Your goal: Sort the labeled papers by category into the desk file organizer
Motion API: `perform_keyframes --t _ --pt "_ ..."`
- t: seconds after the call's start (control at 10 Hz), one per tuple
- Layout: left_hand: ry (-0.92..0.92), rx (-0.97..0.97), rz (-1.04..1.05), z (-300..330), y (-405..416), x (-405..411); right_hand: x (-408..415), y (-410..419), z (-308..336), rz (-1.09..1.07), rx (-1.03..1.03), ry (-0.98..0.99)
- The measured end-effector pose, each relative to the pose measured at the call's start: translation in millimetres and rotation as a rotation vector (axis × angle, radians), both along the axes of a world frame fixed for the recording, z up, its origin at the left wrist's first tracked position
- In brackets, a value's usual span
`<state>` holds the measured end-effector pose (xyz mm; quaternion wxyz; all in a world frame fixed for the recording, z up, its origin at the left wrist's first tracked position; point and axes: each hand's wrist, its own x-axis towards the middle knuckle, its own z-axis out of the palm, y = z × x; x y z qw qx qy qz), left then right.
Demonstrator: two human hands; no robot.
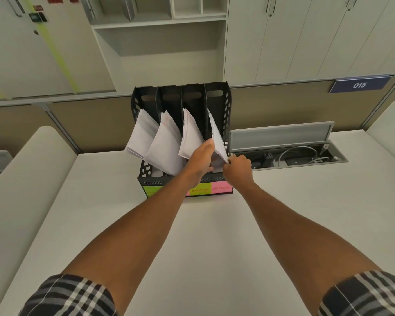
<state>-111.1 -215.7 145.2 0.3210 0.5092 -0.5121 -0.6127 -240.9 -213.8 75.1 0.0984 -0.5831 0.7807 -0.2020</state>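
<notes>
A black desk file organizer (217, 96) stands at the far middle of the desk, with several upright slots. White papers lean out of each slot: a far-left stack (141, 133), a second stack (167, 142), a third stack (191, 135) and the rightmost stack (217, 135). Sticky labels run along its front: a green one (153, 189), a yellow "FINANCE" one (201, 189), a pink "ADMIN" one (222, 187). My left hand (202, 159) holds the rightmost papers from the left side. My right hand (237, 167) pinches their lower right corner.
An open cable hatch (283, 151) with wires and a raised grey lid lies in the desk right of the organizer. A beige partition with a "015" sign (359, 85) runs behind. White cabinets and shelves stand beyond. The white desk (214, 236) spreads toward me.
</notes>
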Motion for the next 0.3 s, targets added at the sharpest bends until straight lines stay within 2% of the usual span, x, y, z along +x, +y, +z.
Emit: perform_keyframes --t 0.2,0.3 --pt "-0.107 -0.179 0.027 -19 11 11 -1 5 -4 -0.039 -0.009 -0.044" --pt "-0.255 -0.296 0.131 -45 32 24 -1 14 -3 -0.089 -0.039 -0.132"
